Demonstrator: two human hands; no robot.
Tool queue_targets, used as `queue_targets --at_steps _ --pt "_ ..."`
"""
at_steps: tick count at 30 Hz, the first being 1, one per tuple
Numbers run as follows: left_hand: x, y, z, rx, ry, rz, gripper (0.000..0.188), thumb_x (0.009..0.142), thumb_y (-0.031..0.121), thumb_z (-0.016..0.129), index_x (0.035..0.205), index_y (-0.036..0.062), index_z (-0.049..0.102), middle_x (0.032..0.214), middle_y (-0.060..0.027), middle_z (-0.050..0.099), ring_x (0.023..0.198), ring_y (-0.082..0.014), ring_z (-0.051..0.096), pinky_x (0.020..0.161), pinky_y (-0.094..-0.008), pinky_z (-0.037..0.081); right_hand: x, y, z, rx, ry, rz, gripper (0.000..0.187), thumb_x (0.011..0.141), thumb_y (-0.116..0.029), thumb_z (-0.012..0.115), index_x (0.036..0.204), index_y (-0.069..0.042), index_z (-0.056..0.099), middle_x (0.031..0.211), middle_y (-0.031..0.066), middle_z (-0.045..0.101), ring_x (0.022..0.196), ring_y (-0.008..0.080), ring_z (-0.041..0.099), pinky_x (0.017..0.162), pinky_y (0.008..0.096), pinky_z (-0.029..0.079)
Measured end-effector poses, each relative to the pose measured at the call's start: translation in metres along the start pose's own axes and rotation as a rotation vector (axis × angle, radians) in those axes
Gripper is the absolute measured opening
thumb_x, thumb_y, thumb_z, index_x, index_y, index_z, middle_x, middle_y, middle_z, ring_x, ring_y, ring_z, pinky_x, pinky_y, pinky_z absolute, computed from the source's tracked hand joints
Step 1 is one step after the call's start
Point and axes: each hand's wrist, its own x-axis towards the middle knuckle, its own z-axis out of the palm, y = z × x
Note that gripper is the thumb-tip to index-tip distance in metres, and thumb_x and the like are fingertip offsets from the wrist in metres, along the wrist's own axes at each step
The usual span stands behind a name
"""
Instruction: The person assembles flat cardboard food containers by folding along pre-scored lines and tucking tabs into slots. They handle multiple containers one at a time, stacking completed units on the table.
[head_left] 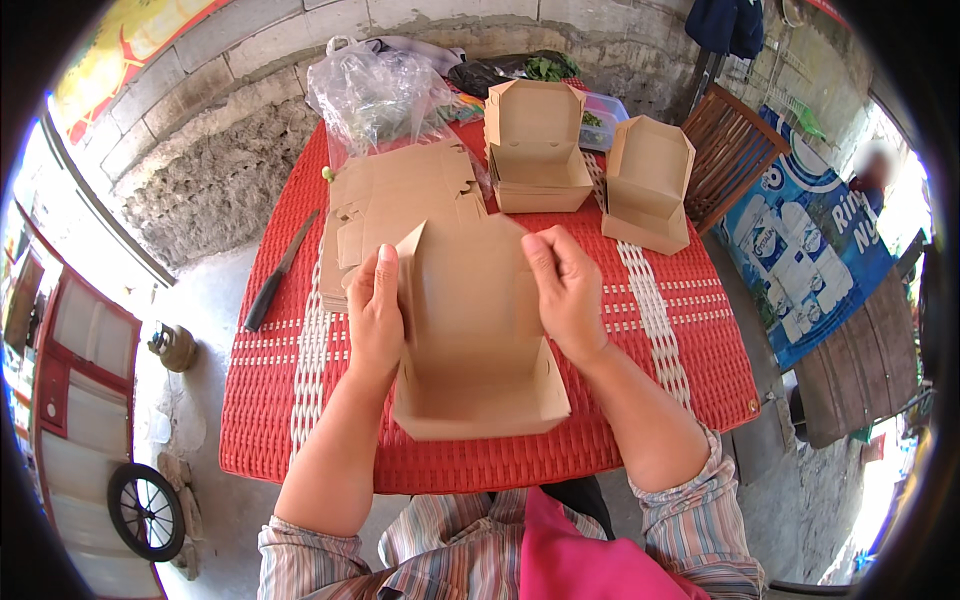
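A brown cardboard food box [480, 390] is held between my hands near the table's front edge, its base formed and its lid standing up. My left hand [376, 310] grips the lid's left side, thumb up along the folded flap. On the lid's right side, my right hand [566, 290] pinches the edge with the thumb in front. Just beyond lies a stack of flat cardboard blanks [400, 190], partly hidden by the lid. Farther back are a stack of open formed boxes [540, 180] and another open box [648, 185] to its right.
A black-handled knife [280, 275] lies at the left of the red woven table [690, 320]. Behind the blanks sit a clear plastic bag [375, 95], a black bag [490, 72] and a clear plastic container [603, 120]. A wooden chair [730, 155] stands at the far right.
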Motion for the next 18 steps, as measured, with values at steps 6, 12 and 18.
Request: queue_targets --at_steps 6,12,18 --pt "-0.003 0.01 0.001 -0.189 -0.491 -0.249 0.1 0.088 0.072 0.054 0.154 0.0015 0.025 0.146 -0.0176 0.043 0.134 -0.0271 0.043 0.108 -0.0413 0.038 0.021 0.025 -0.017 -0.041 0.295 0.009 0.026 0.103 -0.023 0.057 0.089 -0.001 0.058 0.067 -0.0003 0.046 0.063 0.0078 0.04 0.057 0.0259 0.037" --pt "-0.007 0.011 -0.005 -0.301 -0.705 -0.259 0.126 0.07 0.072 0.074 0.158 0.0052 0.014 0.154 -0.015 0.035 0.141 -0.0278 0.037 0.114 -0.0419 0.031 0.025 0.026 -0.025 -0.05 0.387 -0.02 0.023 0.104 -0.022 0.056 0.094 -0.001 0.058 0.072 0.0031 0.055 0.065 0.0098 0.045 0.061 0.0266 0.042" --pt "-0.007 0.017 0.005 -0.253 -0.532 -0.329 0.115 0.066 0.031 0.085 0.156 0.0052 0.019 0.148 -0.0121 0.042 0.137 -0.026 0.041 0.114 -0.0408 0.032 0.023 0.027 -0.024 0.013 0.358 0.003 0.017 0.104 -0.019 0.054 0.106 -0.003 0.057 0.08 0.0036 0.058 0.07 0.0086 0.048 0.066 0.0255 0.044"
